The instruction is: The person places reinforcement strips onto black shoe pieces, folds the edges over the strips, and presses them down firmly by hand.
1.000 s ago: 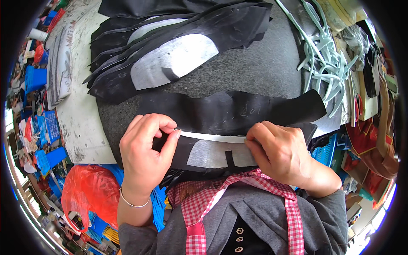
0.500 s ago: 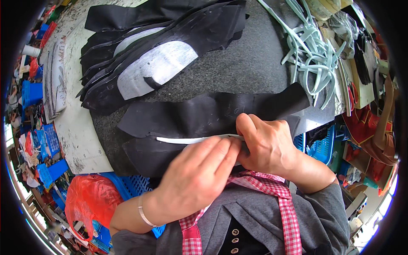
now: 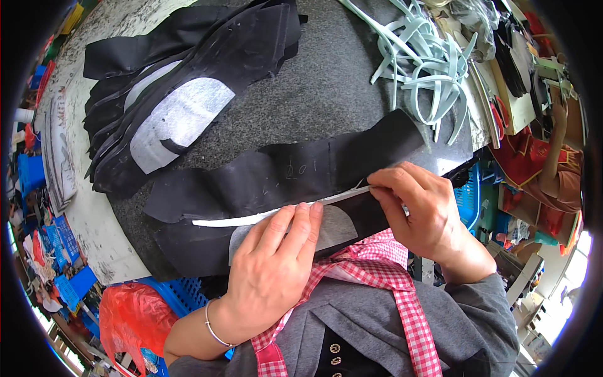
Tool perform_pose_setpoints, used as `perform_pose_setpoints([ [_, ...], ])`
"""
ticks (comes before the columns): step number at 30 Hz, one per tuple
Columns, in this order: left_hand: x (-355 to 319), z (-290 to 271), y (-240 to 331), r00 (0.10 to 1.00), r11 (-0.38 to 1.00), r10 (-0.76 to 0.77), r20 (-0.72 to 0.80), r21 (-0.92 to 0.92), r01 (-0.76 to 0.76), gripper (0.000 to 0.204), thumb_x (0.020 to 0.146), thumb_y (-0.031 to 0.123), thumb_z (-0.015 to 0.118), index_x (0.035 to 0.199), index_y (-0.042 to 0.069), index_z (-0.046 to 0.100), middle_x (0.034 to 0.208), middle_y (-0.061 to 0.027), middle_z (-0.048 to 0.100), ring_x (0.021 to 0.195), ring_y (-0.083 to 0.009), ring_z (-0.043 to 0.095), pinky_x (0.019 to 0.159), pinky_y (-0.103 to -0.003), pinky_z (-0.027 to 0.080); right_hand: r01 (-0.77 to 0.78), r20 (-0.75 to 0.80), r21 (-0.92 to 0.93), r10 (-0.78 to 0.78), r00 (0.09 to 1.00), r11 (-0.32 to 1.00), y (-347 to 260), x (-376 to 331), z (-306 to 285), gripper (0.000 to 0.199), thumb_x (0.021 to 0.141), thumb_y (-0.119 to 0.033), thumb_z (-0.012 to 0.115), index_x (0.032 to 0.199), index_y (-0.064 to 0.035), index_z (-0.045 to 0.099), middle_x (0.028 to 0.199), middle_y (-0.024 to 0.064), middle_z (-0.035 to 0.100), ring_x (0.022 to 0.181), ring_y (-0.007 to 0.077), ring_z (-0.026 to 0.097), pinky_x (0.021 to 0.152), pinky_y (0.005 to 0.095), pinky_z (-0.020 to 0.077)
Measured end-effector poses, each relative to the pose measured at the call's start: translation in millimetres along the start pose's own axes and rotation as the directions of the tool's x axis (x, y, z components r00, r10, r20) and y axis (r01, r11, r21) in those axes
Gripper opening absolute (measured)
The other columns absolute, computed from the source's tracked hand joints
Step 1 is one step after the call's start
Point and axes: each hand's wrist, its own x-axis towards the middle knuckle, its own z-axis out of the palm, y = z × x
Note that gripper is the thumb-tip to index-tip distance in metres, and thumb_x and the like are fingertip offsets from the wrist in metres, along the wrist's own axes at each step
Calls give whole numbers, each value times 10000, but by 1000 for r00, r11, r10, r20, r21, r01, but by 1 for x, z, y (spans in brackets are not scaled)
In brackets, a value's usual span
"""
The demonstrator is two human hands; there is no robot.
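A black sheet of material [image 3: 232, 179] lies folded on the dark grey work surface in front of me, with faint chalk marks on its upper part. Along its fold runs a narrow white strip [image 3: 229, 222]. My left hand [image 3: 270, 267] rests flat on the lower layer, fingertips pressing at the strip's edge. At the strip's right end, my right hand [image 3: 424, 210] pinches its tip between thumb and forefinger. A pale grey patch [image 3: 339, 227] on the lower layer shows beside the left fingers, which cover part of it.
Stacked black pieces with whitish patches [image 3: 182, 116] lie at the upper left. A tangle of pale green strips [image 3: 433, 75] is at the upper right, near red-handled scissors [image 3: 500, 116]. A red plastic bag [image 3: 135, 323] and blue basket [image 3: 179, 295] sit below the table edge.
My right hand has moved away from the left, out along the strip to its right end. The left hand has flattened, exposing more strip and the grey patch. The whole view has shifted.
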Motion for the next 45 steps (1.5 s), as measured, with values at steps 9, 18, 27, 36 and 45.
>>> perform_pose_setpoints([
  [9,5,-5,3,999,1000,-18,38,-13,18,543,919,127,621,1439,-16,691,1338,-129,691,1241,-283,651,1014,-416,569,-54,141,42,47,989,998,14,19,-3,296,907,-36,776,1121,-64,573,821,118,684,775,374,732,658,477,560],
  [18,5,-5,-1,1000,999,-12,19,-49,13,530,921,128,628,1425,-25,691,1332,-132,690,1226,-279,653,1006,-414,570,-152,292,130,109,950,980,11,37,-18,301,890,-38,764,1117,-62,568,813,134,693,803,393,740,685,514,545],
  [27,3,-3,0,1000,1000,17,-8,-14,-17,514,933,91,616,1425,-36,690,1314,-135,703,1219,-290,667,1002,-417,575,-157,301,-310,253,919,938,39,68,-24,598,712,-408,989,1014,-47,621,816,170,714,845,449,724,728,520,526],
  [36,-3,-52,-40,989,970,-102,-105,-232,75,705,715,-8,875,1399,32,711,1329,-148,683,1253,-370,653,1046,-473,557,37,1,201,-38,999,979,-41,63,-40,382,809,-62,927,1123,-54,710,827,34,678,713,152,689,650,286,515],
  [45,24,-45,-83,976,975,-212,45,-53,214,765,573,148,1021,1194,12,596,1196,-152,620,1179,-396,606,1010,-499,512,390,332,-144,-327,885,909,-7,100,29,911,639,-309,987,1375,45,582,1403,160,571,1351,373,525,1178,452,451],
])
